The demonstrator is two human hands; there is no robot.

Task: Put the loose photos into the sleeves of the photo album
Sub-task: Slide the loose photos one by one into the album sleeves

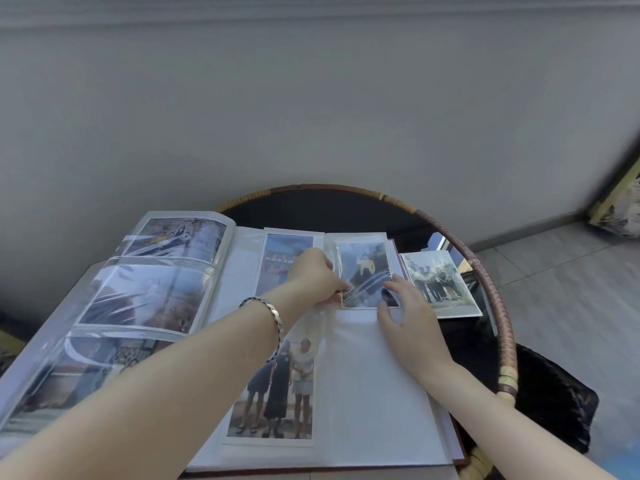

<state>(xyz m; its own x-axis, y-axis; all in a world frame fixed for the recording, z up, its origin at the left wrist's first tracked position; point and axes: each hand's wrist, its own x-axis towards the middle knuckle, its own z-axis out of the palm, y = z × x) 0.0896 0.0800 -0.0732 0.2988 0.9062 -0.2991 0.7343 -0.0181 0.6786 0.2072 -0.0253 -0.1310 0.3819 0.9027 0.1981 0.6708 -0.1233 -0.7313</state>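
**One photo half-seated in the top right sleeve**

One loose photo (365, 275) sits partway in the top sleeve (360, 237) of the right-hand page, its near edge apparently not yet past the sleeve mouth. My left hand (317, 277) pinches at its lower left corner, thumb and forefinger closed there. Can't tell if I'm gripping the print or the plastic lip; probably holding the mouth open. My right hand (407, 318) lies flat, fingers (393, 289) loosely spread, tips on the print's lower right corner to steer it square and push.

Sleeve below it on the same page (374, 386) looks empty. Next column left holds two filled sleeves. Left-hand page (138, 299) holds three more, plastic glaring.

Another loose photo (440, 282) waits just beside the photo album (194, 462) on the right, on the dark round table (498, 306), within reach of my right hand.

Risk, my guess: a corner catches the plastic and bends.
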